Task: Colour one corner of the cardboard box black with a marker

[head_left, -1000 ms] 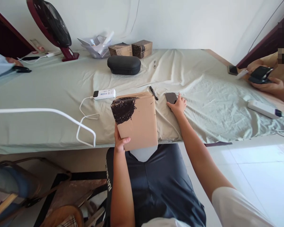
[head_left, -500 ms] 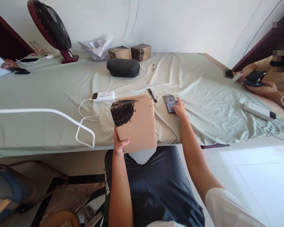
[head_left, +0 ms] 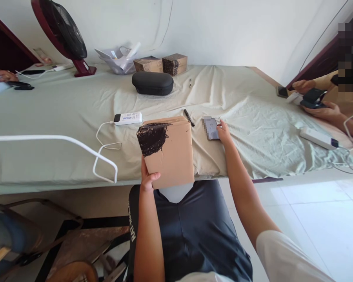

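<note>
A cardboard box (head_left: pixel 172 156) with a black scribbled patch at its upper left corner is tilted up at the table's front edge. My left hand (head_left: pixel 149 179) grips its lower left side, thumb across the face and the other fingers mostly hidden behind. To the right, a smartphone (head_left: pixel 212 131) with a lit screen lies flat on the cloth. My right hand (head_left: pixel 223 132) is at the phone's right edge, fingers stretched and touching the screen, without lifting it. Between box and phone lies a black marker pen (head_left: pixel 189 117).
Behind the box are a black zip case (head_left: pixel 153 83), small cardboard boxes (head_left: pixel 175 64), a plastic basket (head_left: pixel 117 62) and a fan (head_left: pixel 67 39). A white power strip (head_left: pixel 128 118) with a cable lies left. Another person's hands (head_left: pixel 323 107) hold a dark device at right.
The phone's screen now shows a different, paler display. My right fingers have shifted slightly on it. The box stays in my left hand; the view has moved a little.
</note>
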`<action>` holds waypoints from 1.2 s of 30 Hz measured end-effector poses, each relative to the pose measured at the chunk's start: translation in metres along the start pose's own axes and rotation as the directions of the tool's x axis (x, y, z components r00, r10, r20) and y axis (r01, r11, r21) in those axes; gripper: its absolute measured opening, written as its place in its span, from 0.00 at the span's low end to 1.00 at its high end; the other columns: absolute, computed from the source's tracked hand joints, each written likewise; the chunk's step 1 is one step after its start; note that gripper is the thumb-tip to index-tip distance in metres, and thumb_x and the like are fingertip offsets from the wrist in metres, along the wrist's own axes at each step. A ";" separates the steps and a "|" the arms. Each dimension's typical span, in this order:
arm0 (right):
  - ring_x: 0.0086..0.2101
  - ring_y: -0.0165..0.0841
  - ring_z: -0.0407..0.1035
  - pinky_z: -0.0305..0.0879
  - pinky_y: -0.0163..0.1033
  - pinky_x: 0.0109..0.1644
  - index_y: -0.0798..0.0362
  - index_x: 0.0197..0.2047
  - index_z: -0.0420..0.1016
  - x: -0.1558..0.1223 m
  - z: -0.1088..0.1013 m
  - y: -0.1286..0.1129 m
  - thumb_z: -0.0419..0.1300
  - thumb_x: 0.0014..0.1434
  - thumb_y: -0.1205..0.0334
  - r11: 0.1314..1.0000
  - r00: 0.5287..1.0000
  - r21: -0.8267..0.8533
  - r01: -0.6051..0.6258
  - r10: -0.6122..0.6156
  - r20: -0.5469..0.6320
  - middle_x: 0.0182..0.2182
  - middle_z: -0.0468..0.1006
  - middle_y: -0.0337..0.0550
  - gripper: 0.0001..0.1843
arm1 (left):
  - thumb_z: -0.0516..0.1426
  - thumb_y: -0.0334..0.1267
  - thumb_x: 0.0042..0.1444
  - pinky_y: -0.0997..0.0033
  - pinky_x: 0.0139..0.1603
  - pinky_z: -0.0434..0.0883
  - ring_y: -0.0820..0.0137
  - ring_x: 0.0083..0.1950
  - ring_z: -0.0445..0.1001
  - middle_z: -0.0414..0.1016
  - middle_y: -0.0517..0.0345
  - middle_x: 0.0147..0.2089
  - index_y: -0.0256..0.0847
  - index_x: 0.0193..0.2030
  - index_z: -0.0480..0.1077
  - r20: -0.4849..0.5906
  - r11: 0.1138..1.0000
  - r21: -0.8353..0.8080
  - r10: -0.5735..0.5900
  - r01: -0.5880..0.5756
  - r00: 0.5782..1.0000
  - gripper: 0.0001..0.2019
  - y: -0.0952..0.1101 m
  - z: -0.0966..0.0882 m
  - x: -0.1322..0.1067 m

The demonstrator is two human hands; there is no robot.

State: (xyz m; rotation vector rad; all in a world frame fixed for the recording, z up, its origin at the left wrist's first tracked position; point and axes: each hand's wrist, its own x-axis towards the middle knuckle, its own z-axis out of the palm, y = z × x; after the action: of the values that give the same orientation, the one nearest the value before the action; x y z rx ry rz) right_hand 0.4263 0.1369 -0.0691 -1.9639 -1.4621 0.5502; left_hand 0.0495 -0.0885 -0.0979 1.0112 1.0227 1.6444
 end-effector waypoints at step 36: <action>0.59 0.53 0.73 0.68 0.62 0.66 0.42 0.76 0.68 -0.002 -0.009 -0.006 0.47 0.69 0.57 0.978 0.992 -0.169 0.122 -0.116 0.044 0.65 0.72 0.53 0.34 | 0.76 0.45 0.32 0.57 0.59 0.78 0.53 0.57 0.80 0.83 0.50 0.57 0.51 0.61 0.79 -0.041 0.956 -0.293 -0.012 0.000 0.999 0.43 0.008 0.010 0.004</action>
State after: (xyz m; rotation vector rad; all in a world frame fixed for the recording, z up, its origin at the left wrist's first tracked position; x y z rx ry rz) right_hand 0.4272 0.1338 -0.0584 -1.9885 -1.6850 0.4186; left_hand 0.0560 -0.0852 -0.0868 0.7777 0.7781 1.7569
